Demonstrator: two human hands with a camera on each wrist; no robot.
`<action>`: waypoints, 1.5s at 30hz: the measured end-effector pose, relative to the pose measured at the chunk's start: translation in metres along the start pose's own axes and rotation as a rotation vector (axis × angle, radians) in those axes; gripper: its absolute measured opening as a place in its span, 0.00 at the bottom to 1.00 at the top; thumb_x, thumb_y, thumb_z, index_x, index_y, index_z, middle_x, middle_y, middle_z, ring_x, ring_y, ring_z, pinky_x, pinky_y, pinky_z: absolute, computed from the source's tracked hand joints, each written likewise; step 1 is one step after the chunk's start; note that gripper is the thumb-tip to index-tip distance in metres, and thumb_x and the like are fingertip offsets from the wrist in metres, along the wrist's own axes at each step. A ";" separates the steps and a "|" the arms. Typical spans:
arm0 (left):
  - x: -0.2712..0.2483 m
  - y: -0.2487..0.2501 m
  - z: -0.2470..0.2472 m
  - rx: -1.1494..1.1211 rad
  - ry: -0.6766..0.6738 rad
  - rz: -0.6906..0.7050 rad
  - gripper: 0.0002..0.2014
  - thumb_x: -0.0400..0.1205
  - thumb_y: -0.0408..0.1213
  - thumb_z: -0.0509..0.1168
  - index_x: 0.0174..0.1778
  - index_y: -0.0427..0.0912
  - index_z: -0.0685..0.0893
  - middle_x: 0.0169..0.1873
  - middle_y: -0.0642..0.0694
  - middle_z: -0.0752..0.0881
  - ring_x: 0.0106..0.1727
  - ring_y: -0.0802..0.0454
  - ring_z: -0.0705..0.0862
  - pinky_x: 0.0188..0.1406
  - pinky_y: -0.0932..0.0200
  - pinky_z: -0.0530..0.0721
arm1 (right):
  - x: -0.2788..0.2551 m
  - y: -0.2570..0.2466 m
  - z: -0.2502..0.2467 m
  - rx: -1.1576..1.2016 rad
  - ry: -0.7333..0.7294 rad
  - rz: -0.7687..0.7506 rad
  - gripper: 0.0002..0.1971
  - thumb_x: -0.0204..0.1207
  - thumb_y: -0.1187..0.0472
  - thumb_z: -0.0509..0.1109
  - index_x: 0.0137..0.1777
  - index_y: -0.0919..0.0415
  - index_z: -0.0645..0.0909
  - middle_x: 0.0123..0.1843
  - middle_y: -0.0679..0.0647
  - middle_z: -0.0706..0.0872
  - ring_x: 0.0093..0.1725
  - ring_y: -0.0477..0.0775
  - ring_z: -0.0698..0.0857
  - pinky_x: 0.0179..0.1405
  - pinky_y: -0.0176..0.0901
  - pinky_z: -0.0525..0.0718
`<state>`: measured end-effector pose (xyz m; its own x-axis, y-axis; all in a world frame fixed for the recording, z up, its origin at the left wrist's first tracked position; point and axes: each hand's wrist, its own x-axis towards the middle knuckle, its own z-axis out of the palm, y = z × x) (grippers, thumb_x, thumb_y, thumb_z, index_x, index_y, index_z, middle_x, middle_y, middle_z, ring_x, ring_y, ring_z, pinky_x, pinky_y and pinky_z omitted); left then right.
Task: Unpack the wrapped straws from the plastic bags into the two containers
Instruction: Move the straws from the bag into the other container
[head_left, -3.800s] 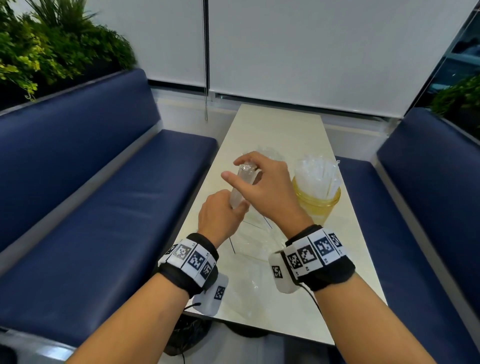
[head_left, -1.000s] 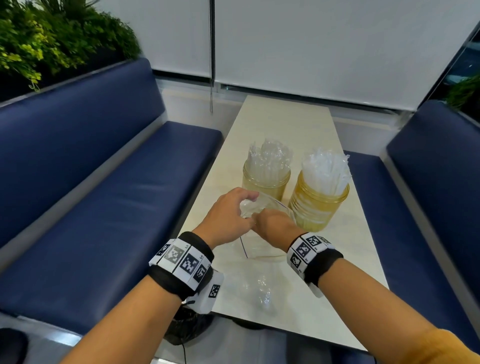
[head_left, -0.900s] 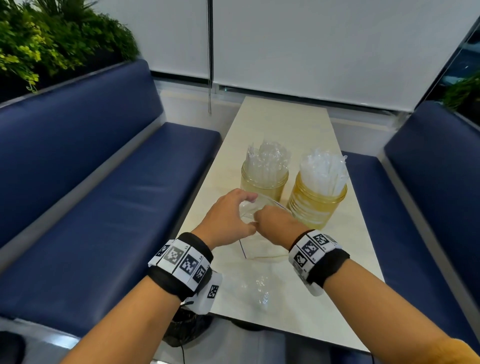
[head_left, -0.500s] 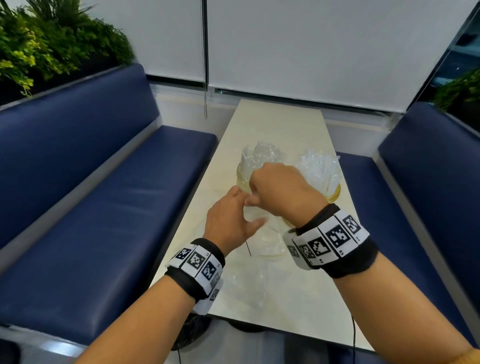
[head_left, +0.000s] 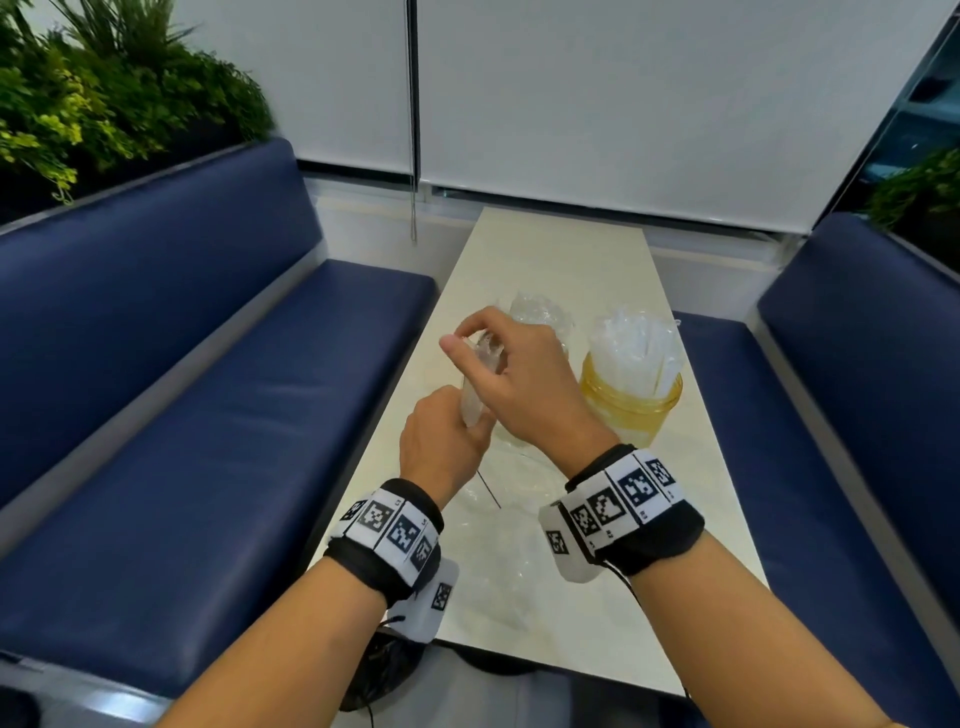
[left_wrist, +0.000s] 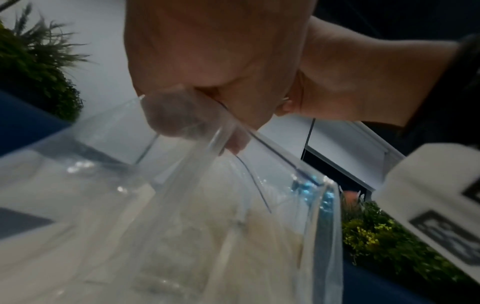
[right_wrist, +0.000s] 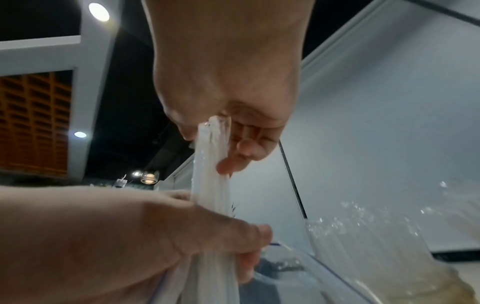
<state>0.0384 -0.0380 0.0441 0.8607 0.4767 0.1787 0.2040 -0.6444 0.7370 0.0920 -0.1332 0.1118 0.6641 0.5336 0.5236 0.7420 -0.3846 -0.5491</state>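
— While the right hand (head_left: 519, 384) pinches the top of a bundle of wrapped straws (right_wrist: 211, 164) between thumb and fingertips, I see the lower part of that bundle still sitting inside the clear plastic bag (left_wrist: 233, 205).

— And your left hand?

— My left hand (head_left: 441, 447) is clenched around the neck of the bag, just below the right, gripping plastic and straws together. Both are raised above the table (head_left: 550, 260), at its left side.

— Where are the containers?

— Two amber jars stand just beyond my hands. The right jar (head_left: 631, 400) is in plain sight, packed with upright wrapped straws. The left jar (head_left: 540, 317) is mostly hidden behind my right hand; I only see the crinkled wrapper tops rising from it.

— Anything else on the surface?

— A second clear bag (head_left: 509, 571) lies flat and crumpled on the near end of the tabletop, between my wrists. The top itself is long, narrow and pale cream, with a faint marbled look.

— And the room?

— It is a booth. A navy padded bench (head_left: 208, 415) runs along the left, another bench (head_left: 857, 389) along the right. White roller blinds (head_left: 623, 104) close the far wall, with a pull cord (head_left: 414, 156) hanging down. Green plants (head_left: 104, 93) fill the ledge behind the left backrest, and more foliage (head_left: 919, 187) shows behind the right one.
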 end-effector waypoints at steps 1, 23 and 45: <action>0.001 -0.001 -0.002 0.007 0.004 -0.009 0.14 0.81 0.48 0.60 0.36 0.42 0.77 0.27 0.48 0.81 0.28 0.47 0.77 0.23 0.57 0.66 | 0.000 0.002 0.002 0.060 0.025 0.006 0.17 0.78 0.39 0.71 0.55 0.51 0.84 0.41 0.44 0.86 0.34 0.40 0.81 0.36 0.34 0.78; 0.010 -0.042 -0.022 -0.154 -0.133 0.000 0.20 0.72 0.50 0.80 0.59 0.52 0.89 0.56 0.59 0.86 0.62 0.60 0.83 0.65 0.55 0.82 | 0.128 0.058 -0.046 -0.067 0.394 0.037 0.12 0.84 0.46 0.67 0.44 0.53 0.75 0.35 0.44 0.78 0.31 0.37 0.75 0.36 0.34 0.72; 0.022 -0.042 -0.030 -0.150 -0.133 0.080 0.13 0.77 0.48 0.76 0.57 0.53 0.90 0.55 0.58 0.87 0.58 0.62 0.84 0.64 0.57 0.82 | 0.116 0.126 0.023 -0.120 0.335 0.124 0.34 0.65 0.62 0.83 0.71 0.52 0.73 0.64 0.51 0.80 0.57 0.50 0.83 0.56 0.43 0.83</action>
<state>0.0350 0.0176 0.0367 0.9275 0.3381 0.1596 0.0698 -0.5759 0.8145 0.2603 -0.1020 0.0888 0.7279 0.2092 0.6530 0.6464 -0.5270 -0.5517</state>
